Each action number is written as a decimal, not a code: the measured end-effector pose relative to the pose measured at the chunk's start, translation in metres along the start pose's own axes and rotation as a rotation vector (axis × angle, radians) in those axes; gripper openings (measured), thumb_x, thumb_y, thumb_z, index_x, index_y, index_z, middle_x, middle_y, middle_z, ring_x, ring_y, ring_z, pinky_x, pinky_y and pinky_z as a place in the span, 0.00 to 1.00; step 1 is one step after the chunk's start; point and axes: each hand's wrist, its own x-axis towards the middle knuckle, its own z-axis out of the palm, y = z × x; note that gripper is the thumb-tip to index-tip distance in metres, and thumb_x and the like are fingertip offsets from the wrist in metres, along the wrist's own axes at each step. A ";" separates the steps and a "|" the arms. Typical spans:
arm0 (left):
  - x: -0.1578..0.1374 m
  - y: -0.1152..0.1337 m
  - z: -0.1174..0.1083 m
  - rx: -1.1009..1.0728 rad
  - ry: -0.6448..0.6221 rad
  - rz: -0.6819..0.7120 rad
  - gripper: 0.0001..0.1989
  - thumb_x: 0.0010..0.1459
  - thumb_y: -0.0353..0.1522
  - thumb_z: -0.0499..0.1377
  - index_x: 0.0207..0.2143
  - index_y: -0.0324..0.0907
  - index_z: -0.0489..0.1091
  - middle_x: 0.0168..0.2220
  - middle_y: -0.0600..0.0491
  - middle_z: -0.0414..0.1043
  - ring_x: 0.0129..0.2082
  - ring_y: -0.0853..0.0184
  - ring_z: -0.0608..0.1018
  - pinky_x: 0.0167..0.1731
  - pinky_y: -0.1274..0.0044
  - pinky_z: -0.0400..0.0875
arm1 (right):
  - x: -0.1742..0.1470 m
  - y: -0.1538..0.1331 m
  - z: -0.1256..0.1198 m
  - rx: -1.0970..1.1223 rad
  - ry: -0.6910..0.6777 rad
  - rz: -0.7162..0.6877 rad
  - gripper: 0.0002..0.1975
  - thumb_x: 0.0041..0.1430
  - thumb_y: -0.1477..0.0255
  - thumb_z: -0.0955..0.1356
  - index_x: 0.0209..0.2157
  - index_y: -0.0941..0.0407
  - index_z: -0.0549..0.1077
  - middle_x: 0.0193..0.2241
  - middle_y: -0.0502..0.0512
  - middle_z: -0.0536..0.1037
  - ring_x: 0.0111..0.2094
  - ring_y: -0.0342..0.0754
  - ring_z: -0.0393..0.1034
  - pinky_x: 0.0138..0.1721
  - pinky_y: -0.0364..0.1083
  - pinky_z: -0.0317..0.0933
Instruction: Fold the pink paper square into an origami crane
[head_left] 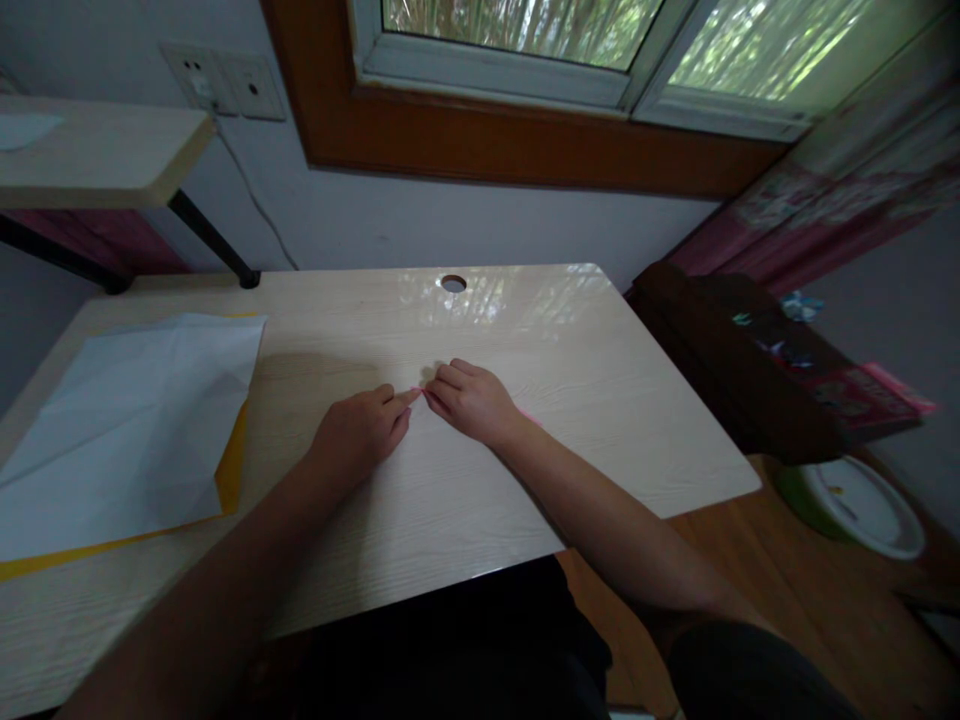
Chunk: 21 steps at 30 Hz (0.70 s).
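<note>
Nearest the wearer, below both hands, dark clothing [465,640] covers the lap at the front edge of a pale wood-grain desk [637,400]. Two bare forearms reach over the desktop and the hands almost meet. The left hand [364,430] points its index finger to the right, its tip at a small pink piece [417,391]; whether it grips anything beneath the palm cannot be told. The right hand [472,400], fingers bunched and curled, pinches the piece's other end. The piece lies between the fingertips, mostly hidden. A bit of pink also shows just behind the right wrist.

Left of the left hand, a large creased white sheet [135,420] lies over a yellow sheet [232,460]. Well to the right of the right hand, beyond the desk, a round green-and-white tub [870,505] stands near dark wooden furniture [705,330].

Past the hands, a round hole [454,284] pierces the desk's far edge. Farthest away are a raised shelf [82,150] and wall sockets [225,80] to the left, a brown-framed window [510,25] ahead, and a patterned curtain [810,200] to the right.
</note>
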 end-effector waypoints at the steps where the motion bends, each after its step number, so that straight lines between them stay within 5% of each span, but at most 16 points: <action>1: 0.000 0.000 0.000 -0.002 -0.001 -0.002 0.20 0.70 0.37 0.52 0.61 0.50 0.70 0.40 0.51 0.76 0.35 0.62 0.78 0.28 0.74 0.65 | 0.000 0.000 0.000 0.005 -0.002 -0.002 0.15 0.72 0.70 0.63 0.36 0.59 0.78 0.34 0.58 0.75 0.38 0.50 0.65 0.38 0.49 0.59; 21: 0.000 -0.001 -0.002 -0.027 -0.027 -0.018 0.21 0.70 0.38 0.52 0.63 0.51 0.69 0.40 0.51 0.75 0.35 0.63 0.77 0.29 0.75 0.63 | -0.005 0.005 -0.004 0.071 -0.019 -0.037 0.14 0.72 0.71 0.63 0.37 0.58 0.79 0.33 0.58 0.75 0.38 0.50 0.65 0.37 0.49 0.60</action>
